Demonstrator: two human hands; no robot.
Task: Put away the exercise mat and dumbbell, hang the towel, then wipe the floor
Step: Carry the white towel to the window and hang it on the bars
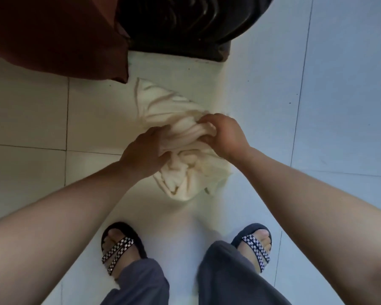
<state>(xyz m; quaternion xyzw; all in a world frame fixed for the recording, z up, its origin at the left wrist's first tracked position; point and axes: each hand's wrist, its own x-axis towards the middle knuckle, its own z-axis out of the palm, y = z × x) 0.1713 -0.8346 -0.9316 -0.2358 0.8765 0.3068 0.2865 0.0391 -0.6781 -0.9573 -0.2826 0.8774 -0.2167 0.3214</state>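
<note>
- Left hand (146, 150) grips the bunched cream towel (163, 106), fingers curled into its folds.
- Right hand (223, 134) pinches the same bunch.
- Towel hangs above the tiled floor (317, 106), near a dark chair base (178, 49).

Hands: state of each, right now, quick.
Left hand: fingers curled into the cream cloth, gripping it.
Right hand: gripping the same cloth's bunched middle.
</note>
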